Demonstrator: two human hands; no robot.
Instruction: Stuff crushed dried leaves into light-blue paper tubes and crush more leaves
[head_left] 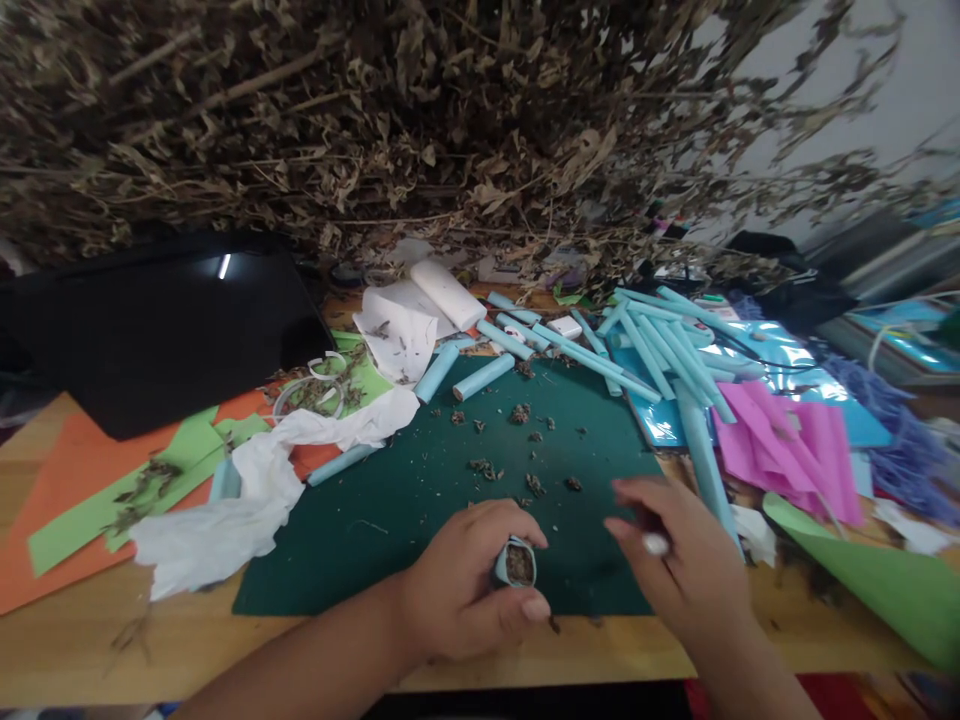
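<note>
The right hand [679,560] is motion-blurred, so the small white thing at its fingers cannot be identified. The left hand [469,585] hides most of the pale blue paper tube [516,563]. The green paper cone [877,580] runs off the right edge.

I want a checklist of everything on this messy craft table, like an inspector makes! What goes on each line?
Surface: wooden table with a dark green mat on it.
Job's things: pale blue paper tube, its open end packed with brown crumbled plant bits; small white stick.
Clutter: more blue tubes, white tissue, orange and green paper sheets, pink paper, dried crumbs on the mat.
Hands: left hand grips the tube; right hand, blurred, pinches the stick.
Cables: nothing seen for certain.
Surroundings: heap of dried leafy branches behind; black case at left.
</note>
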